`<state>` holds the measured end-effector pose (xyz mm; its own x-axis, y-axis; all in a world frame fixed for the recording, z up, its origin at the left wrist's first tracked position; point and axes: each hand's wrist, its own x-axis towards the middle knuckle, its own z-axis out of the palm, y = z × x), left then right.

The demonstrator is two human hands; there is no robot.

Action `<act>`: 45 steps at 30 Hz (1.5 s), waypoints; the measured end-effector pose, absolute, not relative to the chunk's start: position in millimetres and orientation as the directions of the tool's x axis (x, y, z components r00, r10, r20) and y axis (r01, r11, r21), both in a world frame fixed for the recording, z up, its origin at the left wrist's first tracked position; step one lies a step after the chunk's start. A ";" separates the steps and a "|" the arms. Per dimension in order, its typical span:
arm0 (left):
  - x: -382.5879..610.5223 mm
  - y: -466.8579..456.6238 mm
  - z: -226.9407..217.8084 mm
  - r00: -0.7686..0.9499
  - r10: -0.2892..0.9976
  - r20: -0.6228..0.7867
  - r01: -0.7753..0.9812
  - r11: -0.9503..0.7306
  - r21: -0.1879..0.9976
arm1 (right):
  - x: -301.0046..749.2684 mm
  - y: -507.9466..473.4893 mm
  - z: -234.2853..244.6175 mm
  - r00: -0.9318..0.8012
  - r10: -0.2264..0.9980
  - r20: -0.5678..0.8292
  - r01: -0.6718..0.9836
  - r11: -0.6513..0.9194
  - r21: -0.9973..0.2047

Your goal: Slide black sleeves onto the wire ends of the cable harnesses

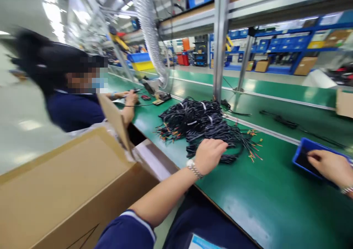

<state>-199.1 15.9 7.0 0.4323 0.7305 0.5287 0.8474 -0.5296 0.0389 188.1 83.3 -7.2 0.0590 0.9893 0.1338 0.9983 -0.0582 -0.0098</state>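
A heap of black cables [193,118] lies on the green table, tied in bundles with white bands, with stripped orange, red and yellow wire ends at both sides. My left hand [211,155] is on the near bundle, palm down, its fingers closed together over the cables; the fingertips are partly hidden. At the far right, my right hand [332,166] reaches into a small blue bin [299,157]. Its thumb and forefinger are curled together inside the bin; what they hold, if anything, is hidden.
A large cardboard box [68,183] stands at left against the table edge. Beyond it a co-worker [77,105] works at the same table. Loose black cables [286,122] lie behind the rail. A metal post [220,43] and a flexible silver duct [150,28] rise behind the heap.
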 end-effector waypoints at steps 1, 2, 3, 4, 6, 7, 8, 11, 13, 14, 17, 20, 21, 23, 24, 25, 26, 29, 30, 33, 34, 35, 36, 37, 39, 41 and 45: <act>-200.6 11.9 10.3 0.434 0.708 0.557 0.829 -0.556 0.061 | 192.0 84.8 -6.4 0.079 0.993 0.089 0.996 -0.075 -0.046; -202.0 6.8 11.7 0.479 0.688 0.545 0.795 -0.604 0.065 | 195.0 84.5 -4.4 0.077 0.993 0.086 0.994 -0.070 -0.089; -203.3 0.6 11.1 0.552 0.667 0.501 0.750 -0.659 0.052 | 196.6 82.1 -1.7 0.086 0.989 0.119 0.989 -0.071 -0.131; -204.7 -6.2 8.7 0.633 0.647 0.425 0.702 -0.711 0.037 | 196.6 77.7 1.5 0.104 0.982 0.160 0.982 -0.077 -0.171; -207.1 -19.5 1.1 0.737 0.629 0.247 0.641 -0.766 0.038 | 191.7 65.2 8.0 0.124 0.964 0.234 0.964 -0.061 -0.258; -207.4 -24.6 -2.6 0.750 0.638 0.174 0.639 -0.767 0.059 | 187.3 58.0 10.8 0.127 0.958 0.256 0.951 -0.045 -0.304; -206.5 -27.8 -5.3 0.745 0.656 0.123 0.649 -0.755 0.093 | 181.8 51.1 13.3 0.125 0.955 0.270 0.934 -0.022 -0.356; -191.4 -23.1 -7.2 0.663 0.745 0.072 0.710 -0.657 0.254 | 158.9 34.3 19.6 0.108 0.955 0.277 0.842 0.060 -0.536; -169.0 -7.4 -6.9 0.545 0.836 0.068 0.736 -0.516 0.439 | 139.2 26.2 23.6 0.080 0.964 0.252 0.746 0.110 -0.657; -155.2 3.4 -7.3 0.458 0.888 0.045 0.711 -0.397 0.580 | 128.7 22.5 25.7 0.056 0.970 0.238 0.699 0.132 -0.702; -114.9 38.7 -9.8 0.284 0.940 -0.188 0.334 0.087 0.939 | 100.8 11.4 31.1 -0.035 0.979 0.203 0.600 0.183 -0.779; -93.5 58.8 -7.7 0.299 0.912 -0.282 0.124 0.256 0.959 | 86.2 1.2 32.7 -0.076 0.987 0.143 0.506 0.162 -0.847; -92.0 58.6 -5.6 0.315 0.908 -0.275 0.107 0.254 0.961 | 84.5 -1.2 31.8 -0.070 0.990 0.119 0.460 0.138 -0.877; -94.8 48.5 -1.2 0.388 0.884 -0.260 0.023 0.273 0.962 | 84.2 -4.2 28.2 -0.037 0.995 0.087 0.343 0.095 -0.935; -97.6 39.9 0.5 0.439 0.864 -0.245 -0.033 0.288 0.957 | 84.6 -4.6 25.8 -0.014 0.997 0.080 0.277 0.081 -0.957; -100.5 30.5 1.6 0.491 0.842 -0.224 -0.095 0.307 0.947 | 84.8 -4.6 23.2 0.006 0.997 0.071 0.211 0.068 -0.975; -102.9 21.2 2.2 0.531 0.824 -0.199 -0.154 0.325 0.933 | 84.5 -4.1 20.8 0.019 0.998 0.059 0.146 0.055 -0.988; -103.8 2.4 3.4 0.580 0.805 -0.122 -0.250 0.319 0.914 | 79.5 -2.5 16.8 0.017 1.000 0.023 -0.008 0.023 -1.000; -102.0 0.1 4.5 0.581 0.808 -0.097 -0.253 0.292 0.922 | 77.0 -2.4 16.8 0.008 1.000 0.026 -0.033 0.026 -0.999; -93.4 2.2 10.5 0.533 0.845 -0.055 -0.169 0.169 0.971 | 70.7 -4.1 19.8 0.015 0.997 0.080 -0.018 0.080 -0.997; -90.6 4.1 12.8 0.503 0.863 -0.048 -0.128 0.130 0.983 | 69.8 -5.2 21.2 0.027 0.994 0.106 -0.001 0.106 -0.994; -88.2 5.8 14.7 0.476 0.878 -0.042 -0.090 0.096 0.991 | 69.6 -6.2 22.6 0.045 0.990 0.134 0.014 0.133 -0.991; -86.3 7.1 15.9 0.458 0.889 -0.033 -0.058 0.067 0.996 | 69.9 -7.2 23.9 0.064 0.985 0.158 0.023 0.157 -0.987; -84.9 7.6 16.3 0.451 0.892 -0.022 -0.034 0.042 0.999 | 70.6 -8.2 25.0 0.083 0.980 0.179 0.024 0.178 -0.984; -83.5 7.0 14.6 0.462 0.887 -0.009 -0.001 0.011 1.000 | 72.4 -9.5 26.6 0.115 0.971 0.208 0.013 0.208 -0.978; -83.4 5.1 11.0 0.470 0.882 -0.007 0.023 -0.005 1.000 | 73.6 -10.4 27.4 0.128 0.968 0.214 -0.002 0.216 -0.976; -84.1 2.9 6.6 0.476 0.880 -0.005 0.036 -0.014 0.999 | 72.9 -10.8 27.6 0.127 0.970 0.206 -0.005 0.208 -0.978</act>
